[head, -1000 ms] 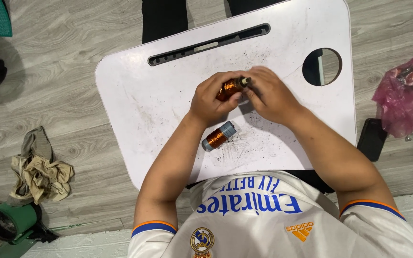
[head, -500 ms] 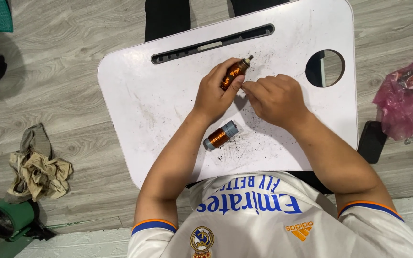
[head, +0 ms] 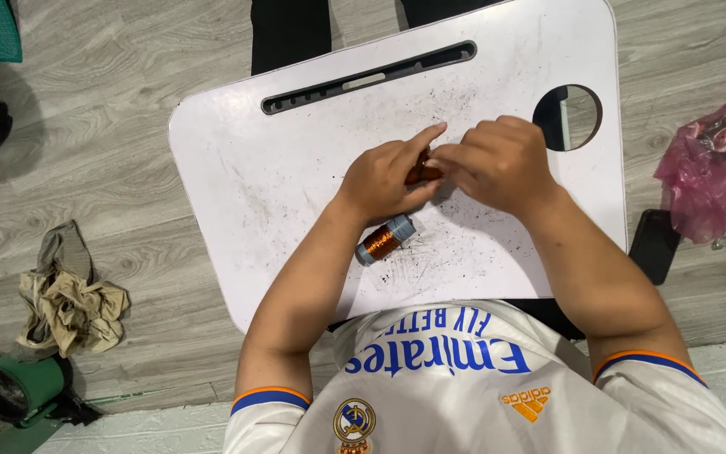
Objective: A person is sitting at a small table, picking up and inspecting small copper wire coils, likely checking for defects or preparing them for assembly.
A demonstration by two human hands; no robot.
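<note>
Both hands meet over the middle of a white lap table point(head: 245, 168). My left hand point(head: 384, 178) holds a small copper-wound coil point(head: 420, 175), mostly hidden by the fingers. My right hand point(head: 497, 164) closes on the coil's right end, its fingers bunched against the left index finger. A second copper coil on a grey spool point(head: 386, 240) lies on the table just below my left wrist, apart from both hands.
The table has a long dark slot point(head: 367, 77) at the far side and a round cup hole point(head: 567, 117) at the right. On the wood floor: a crumpled rag point(head: 69, 294), a green cup-like thing point(head: 14, 388), a pink plastic bag point(head: 712, 168), a black phone point(head: 653, 244).
The hands were apart half a second ago, the left lifting the coil. Now the coil is lower and the right hand has come back onto it.
</note>
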